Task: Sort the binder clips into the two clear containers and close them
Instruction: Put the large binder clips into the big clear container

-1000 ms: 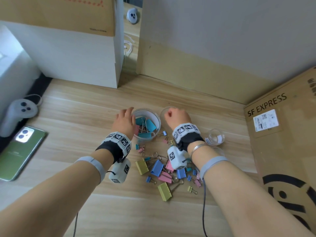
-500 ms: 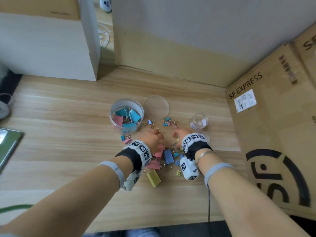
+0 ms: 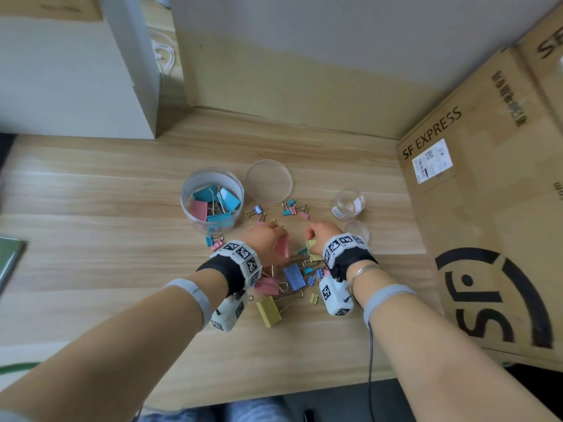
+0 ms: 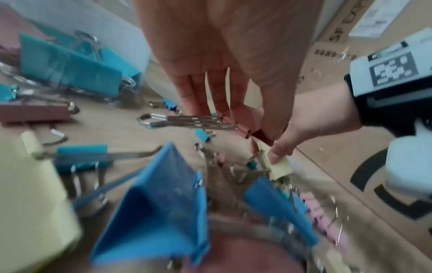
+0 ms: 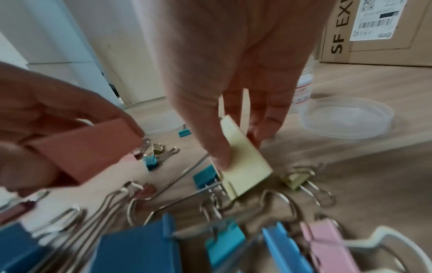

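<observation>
On wooden bench [image 3: 91, 226]: pick-up step, left hand [image 3: 265, 243] pinching pink clip [image 5: 86, 153], right hand [image 3: 323, 236] fingers [image 5: 219, 147] pinching yellow clip [image 5: 243, 162] over loose pile; next, transfer into large container [image 3: 213, 196] beyond, small container [image 3: 347, 204] empty, lids off.

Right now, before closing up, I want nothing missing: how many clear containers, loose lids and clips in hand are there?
Clear containers: 2, large container and small container.
Loose lids: 2, large lid and small lid.
Clips in hand: 2, pink clip in left hand, yellow clip in right hand.
Total: 6.
</observation>
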Available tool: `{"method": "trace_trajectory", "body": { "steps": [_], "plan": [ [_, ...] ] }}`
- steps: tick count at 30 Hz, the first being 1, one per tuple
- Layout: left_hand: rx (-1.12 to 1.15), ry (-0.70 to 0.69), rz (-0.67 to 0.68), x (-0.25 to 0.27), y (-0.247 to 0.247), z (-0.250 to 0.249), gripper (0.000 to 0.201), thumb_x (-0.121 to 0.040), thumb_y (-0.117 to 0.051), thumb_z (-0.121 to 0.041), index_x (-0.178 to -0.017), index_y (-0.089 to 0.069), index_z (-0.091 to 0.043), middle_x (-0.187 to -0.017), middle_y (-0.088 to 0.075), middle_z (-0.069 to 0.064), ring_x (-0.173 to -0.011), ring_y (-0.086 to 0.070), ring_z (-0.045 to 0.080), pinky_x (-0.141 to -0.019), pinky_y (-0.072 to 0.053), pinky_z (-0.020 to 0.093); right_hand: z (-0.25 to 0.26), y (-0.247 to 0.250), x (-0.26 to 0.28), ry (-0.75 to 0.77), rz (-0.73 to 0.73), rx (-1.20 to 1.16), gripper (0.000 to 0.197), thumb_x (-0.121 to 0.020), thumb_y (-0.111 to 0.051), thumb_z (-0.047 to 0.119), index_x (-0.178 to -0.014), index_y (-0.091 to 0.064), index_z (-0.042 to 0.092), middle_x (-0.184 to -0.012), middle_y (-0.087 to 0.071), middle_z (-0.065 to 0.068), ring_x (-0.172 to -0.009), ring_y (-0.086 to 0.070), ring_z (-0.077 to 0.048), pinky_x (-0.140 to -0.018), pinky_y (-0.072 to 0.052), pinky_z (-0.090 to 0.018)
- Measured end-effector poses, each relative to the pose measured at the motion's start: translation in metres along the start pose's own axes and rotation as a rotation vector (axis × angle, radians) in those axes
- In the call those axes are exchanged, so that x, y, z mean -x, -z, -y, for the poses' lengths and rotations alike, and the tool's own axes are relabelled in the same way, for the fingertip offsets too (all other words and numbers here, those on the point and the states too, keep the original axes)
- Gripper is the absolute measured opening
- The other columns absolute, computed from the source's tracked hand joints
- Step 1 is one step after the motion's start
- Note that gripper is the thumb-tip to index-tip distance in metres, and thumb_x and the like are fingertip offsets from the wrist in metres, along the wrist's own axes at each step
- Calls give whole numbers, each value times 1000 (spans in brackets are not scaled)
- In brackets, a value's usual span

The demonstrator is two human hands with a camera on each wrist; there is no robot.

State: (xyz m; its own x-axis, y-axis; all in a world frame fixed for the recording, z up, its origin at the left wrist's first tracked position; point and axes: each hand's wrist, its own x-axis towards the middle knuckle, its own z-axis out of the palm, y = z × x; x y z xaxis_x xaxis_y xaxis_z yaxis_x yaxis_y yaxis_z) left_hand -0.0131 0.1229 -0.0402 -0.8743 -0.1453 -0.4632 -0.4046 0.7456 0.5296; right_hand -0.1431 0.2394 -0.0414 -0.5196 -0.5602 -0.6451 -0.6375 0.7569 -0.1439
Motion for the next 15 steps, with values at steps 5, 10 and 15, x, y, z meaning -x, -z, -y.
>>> {"method": "trace_trajectory", "body": {
  "steps": [5,10,15],
  "plan": [
    [144,-49,-122,2,35,-5,61,-76,-70,-29,-131,-47,-17,-125,-53,7,-111,-56,25,-96,-49,34,12,32,-4,32,-25,-15,19,-85,-54,6,-97,-61,18,-116,-62,0,-90,-55,-22,-72,-41,-23],
    [226,-53,-272,12,91,2,60,-72,-75,-28,-126,-51,-17,-121,-55,6,-104,-60,24,-90,-50,30,40,54,-12,58,-33,15,33,-88,-46,8,-114,-62,22,-127,-59,-5,-108,-58,-27,-87,-47,-30],
    [45,88,-245,19,122,42,57,-72,-74,-24,-124,-52,-17,-123,-52,7,-107,-57,29,-91,-50,37,66,51,-23,111,-39,-31,20,-86,-52,11,-96,-63,25,-130,-57,-2,-112,-57,-25,-95,-48,-36]
  ]
}}
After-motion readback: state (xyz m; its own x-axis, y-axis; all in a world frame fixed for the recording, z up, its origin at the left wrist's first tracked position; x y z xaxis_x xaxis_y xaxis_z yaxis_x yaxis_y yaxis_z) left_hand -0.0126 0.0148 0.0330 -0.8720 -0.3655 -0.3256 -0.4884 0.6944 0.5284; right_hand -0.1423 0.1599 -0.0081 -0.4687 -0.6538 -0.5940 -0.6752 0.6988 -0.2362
